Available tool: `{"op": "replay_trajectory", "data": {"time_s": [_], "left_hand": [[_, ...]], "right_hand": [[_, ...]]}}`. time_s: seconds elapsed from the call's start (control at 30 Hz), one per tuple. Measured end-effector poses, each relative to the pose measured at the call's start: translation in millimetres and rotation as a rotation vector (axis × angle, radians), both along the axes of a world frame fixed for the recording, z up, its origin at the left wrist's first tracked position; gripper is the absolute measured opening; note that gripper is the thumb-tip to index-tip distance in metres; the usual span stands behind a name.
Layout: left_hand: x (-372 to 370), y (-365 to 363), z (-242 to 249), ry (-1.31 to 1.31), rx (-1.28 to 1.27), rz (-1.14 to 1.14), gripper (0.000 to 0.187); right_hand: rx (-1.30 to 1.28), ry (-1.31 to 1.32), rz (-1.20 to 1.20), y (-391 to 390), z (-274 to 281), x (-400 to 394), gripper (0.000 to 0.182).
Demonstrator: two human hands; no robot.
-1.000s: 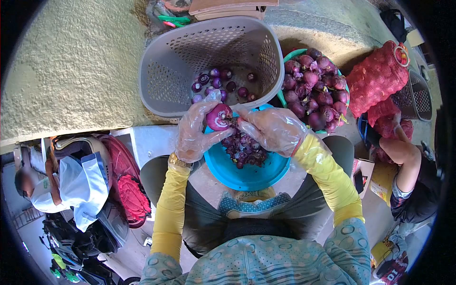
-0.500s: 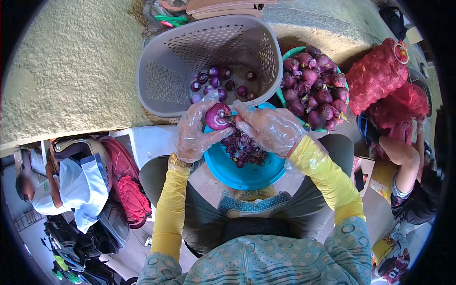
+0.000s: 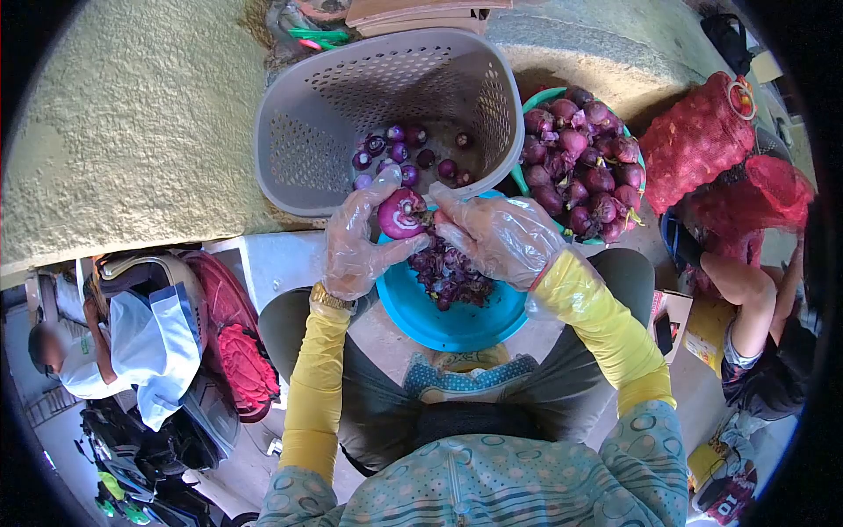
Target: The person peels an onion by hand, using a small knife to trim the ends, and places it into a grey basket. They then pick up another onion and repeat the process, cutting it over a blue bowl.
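My left hand (image 3: 353,241), in a clear plastic glove, grips a peeled red onion (image 3: 400,216) with its pale ringed end towards me. My right hand (image 3: 507,239), gloved the same way, is closed with its fingertips at the onion's right side; what it pinches is hidden behind the fingers. Below both hands, dark onion skins (image 3: 450,279) lie in a blue basin (image 3: 465,332). Just beyond stands a grey perforated basket (image 3: 303,167) with several peeled onions (image 3: 398,152) on its bottom.
A green basin (image 3: 520,180) heaped with unpeeled red onions (image 3: 580,162) stands right of the basket. Farther right lies a full red mesh sack (image 3: 702,136), near a person's bare leg (image 3: 746,285). Another person (image 3: 123,347) sits at the left by a red backpack (image 3: 233,338).
The onion and both hands have barely shifted, the left slightly leftward. At the right, the other person's red mesh has been lifted and spread outwards.
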State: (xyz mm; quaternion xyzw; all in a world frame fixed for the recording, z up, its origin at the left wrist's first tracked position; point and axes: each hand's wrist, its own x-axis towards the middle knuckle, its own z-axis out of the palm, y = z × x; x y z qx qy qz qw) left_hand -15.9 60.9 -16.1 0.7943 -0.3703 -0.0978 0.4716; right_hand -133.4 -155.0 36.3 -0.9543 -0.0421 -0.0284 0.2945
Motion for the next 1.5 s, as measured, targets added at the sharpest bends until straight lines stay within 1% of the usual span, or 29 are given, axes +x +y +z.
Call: {"op": "replay_trajectory", "data": {"time_s": [0.07,0.17,0.3,0.37,0.4,0.47,0.6,0.67,0.7,0.77,0.9,0.97,1.0,1.07,1.17,1.3,1.33,1.37,1.43,1.5], "left_hand": [[1,-2,0,-0.087,-0.046,-0.006,0.070],[-3,-4,-5,-0.076,-0.058,0.047,0.069],[-5,-5,-3,-0.065,-0.090,0.052,0.068],[-6,-3,3,-0.044,0.021,-0.039,0.068],[-5,-3,6,-0.043,0.018,-0.040,0.068],[-5,-4,11,-0.158,0.076,-0.042,0.068],[-8,-6,6,-0.128,0.066,-0.052,0.070],[-7,-6,-1,0.059,-0.011,-0.010,0.068],[-6,-5,-5,0.057,-0.012,-0.009,0.068],[-3,-6,-10,0.295,-0.147,-0.008,0.069],[3,-5,-9,0.335,-0.165,-0.012,0.070],[3,-7,-11,0.459,-0.309,-0.111,0.072],[2,-8,-9,0.462,-0.307,-0.115,0.072],[0,-8,-2,0.682,-0.321,-0.061,0.074],[1,-10,-3,0.642,-0.332,-0.077,0.074],[-2,-10,0,0.655,-0.335,-0.089,0.075],[-2,-9,0,0.695,-0.334,-0.080,0.076],[-2,-9,0,0.735,-0.332,-0.069,0.076],[-3,-9,2,0.718,-0.339,-0.071,0.076],[-2,-9,2,0.699,-0.346,-0.074,0.075]], "right_hand": [[0.045,-0.026,-0.044,0,-2,-1,0.041],[0.002,0.023,-0.062,1,1,1,0.040],[-0.046,0.011,-0.084,7,-9,-2,0.041],[-0.040,0.034,-0.039,4,-7,-1,0.037],[-0.042,0.035,-0.041,4,-6,-1,0.037],[-0.064,0.033,-0.049,4,-5,-1,0.037],[-0.048,0.042,-0.043,2,-7,0,0.037],[-0.051,0.162,-0.030,1,-8,2,0.036],[-0.052,0.160,-0.029,0,-7,2,0.036],[-0.044,0.140,-0.020,-6,-4,-2,0.034],[-0.009,0.206,0.012,-15,-2,-2,0.030],[0.122,-0.075,-0.074,-12,-8,-1,0.027],[0.113,-0.186,-0.040,-13,-12,0,0.025],[0.104,-0.171,-0.056,-13,-14,0,0.025],[0.061,-0.137,-0.073,-12,-14,0,0.026],[0.018,-0.097,-0.071,-9,-17,3,0.027],[0.017,-0.098,-0.071,-9,-19,3,0.027],[0.010,-0.127,-0.073,-8,-20,3,0.026],[0.004,-0.156,-0.071,-7,-20,1,0.026],[0.020,-0.254,-0.040,-6,-17,-1,0.025]]}}
